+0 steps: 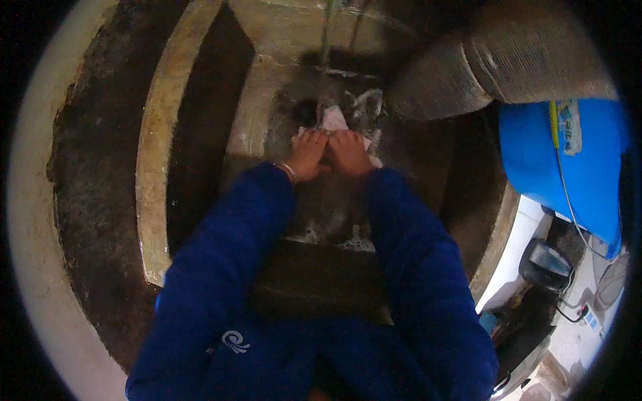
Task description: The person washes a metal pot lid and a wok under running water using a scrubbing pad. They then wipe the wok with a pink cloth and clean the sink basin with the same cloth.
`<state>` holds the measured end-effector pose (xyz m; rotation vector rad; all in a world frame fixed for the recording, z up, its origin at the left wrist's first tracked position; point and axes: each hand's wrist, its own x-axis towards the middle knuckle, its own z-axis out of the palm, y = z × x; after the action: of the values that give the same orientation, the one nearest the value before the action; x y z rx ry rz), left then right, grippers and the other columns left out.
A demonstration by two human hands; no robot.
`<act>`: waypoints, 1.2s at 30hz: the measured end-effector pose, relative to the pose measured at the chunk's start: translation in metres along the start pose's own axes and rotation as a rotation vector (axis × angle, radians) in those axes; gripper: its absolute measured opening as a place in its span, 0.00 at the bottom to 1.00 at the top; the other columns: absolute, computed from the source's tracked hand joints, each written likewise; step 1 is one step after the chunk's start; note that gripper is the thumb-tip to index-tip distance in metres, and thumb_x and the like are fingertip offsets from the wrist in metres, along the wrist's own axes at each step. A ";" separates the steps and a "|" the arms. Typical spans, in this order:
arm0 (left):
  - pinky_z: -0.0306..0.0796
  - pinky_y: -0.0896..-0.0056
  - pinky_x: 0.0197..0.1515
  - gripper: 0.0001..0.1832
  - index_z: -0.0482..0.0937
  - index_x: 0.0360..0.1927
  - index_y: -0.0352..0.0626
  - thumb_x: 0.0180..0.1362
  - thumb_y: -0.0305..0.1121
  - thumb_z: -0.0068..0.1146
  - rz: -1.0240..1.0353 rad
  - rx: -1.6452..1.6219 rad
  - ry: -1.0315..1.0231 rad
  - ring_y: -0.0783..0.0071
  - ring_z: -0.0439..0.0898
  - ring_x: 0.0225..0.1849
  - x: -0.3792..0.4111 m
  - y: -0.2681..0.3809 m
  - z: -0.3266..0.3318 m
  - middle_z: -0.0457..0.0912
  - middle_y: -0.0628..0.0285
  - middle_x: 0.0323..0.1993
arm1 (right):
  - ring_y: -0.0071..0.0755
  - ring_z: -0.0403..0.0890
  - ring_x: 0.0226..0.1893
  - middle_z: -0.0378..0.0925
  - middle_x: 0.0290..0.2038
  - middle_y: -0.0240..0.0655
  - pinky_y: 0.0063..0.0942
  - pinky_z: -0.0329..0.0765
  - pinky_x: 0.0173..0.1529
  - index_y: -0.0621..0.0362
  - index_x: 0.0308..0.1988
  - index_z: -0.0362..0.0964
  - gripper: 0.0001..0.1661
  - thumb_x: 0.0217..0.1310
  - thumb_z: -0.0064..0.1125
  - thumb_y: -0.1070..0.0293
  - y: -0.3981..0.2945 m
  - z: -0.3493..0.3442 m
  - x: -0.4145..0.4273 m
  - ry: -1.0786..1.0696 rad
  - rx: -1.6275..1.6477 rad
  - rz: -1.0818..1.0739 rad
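Observation:
Side by side, my left hand (308,154) and my right hand (349,152) press and grip a wet pink cloth (333,119). Parts of the cloth show above the knuckles and to the right of my right hand; the rest is hidden under my fingers. It lies on the wet, dark washing surface (326,200) of what looks like a concrete sink. A thin stream of water (325,65) seems to fall just beyond the cloth. White suds (368,104) lie to the right of it.
A pale concrete ledge (153,165) runs along the left. At upper right hangs or stands a large ribbed, rounded vessel (541,55), its kind unclear. Beside it is a blue plastic container (556,165). A black device (546,263) and a power strip (592,318) sit at lower right.

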<state>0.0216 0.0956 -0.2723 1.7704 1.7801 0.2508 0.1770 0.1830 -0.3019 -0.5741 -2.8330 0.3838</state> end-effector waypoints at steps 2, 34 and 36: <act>0.44 0.42 0.69 0.45 0.52 0.68 0.38 0.50 0.39 0.63 -0.056 0.074 -0.386 0.47 0.49 0.71 -0.012 0.008 0.008 0.53 0.48 0.69 | 0.47 0.67 0.56 0.69 0.53 0.42 0.49 0.61 0.58 0.53 0.52 0.69 0.21 0.59 0.51 0.61 -0.031 -0.010 -0.029 -0.511 -0.162 0.016; 0.35 0.53 0.73 0.41 0.49 0.69 0.33 0.59 0.41 0.53 0.362 0.046 -0.139 0.48 0.41 0.74 -0.066 0.037 0.029 0.44 0.42 0.72 | 0.46 0.61 0.63 0.62 0.62 0.43 0.36 0.56 0.69 0.58 0.63 0.57 0.27 0.67 0.43 0.65 -0.029 -0.042 -0.053 -0.004 0.931 0.162; 0.34 0.54 0.73 0.43 0.48 0.70 0.34 0.57 0.43 0.55 0.305 0.056 -0.038 0.48 0.41 0.74 -0.018 0.027 0.025 0.44 0.43 0.72 | 0.45 0.61 0.64 0.62 0.62 0.43 0.35 0.56 0.69 0.58 0.64 0.56 0.28 0.67 0.44 0.64 0.011 -0.010 -0.028 0.025 0.794 0.148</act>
<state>0.0569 0.0736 -0.2727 2.0709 1.4991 0.2905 0.2084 0.1830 -0.3006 -0.5864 -2.3200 1.4084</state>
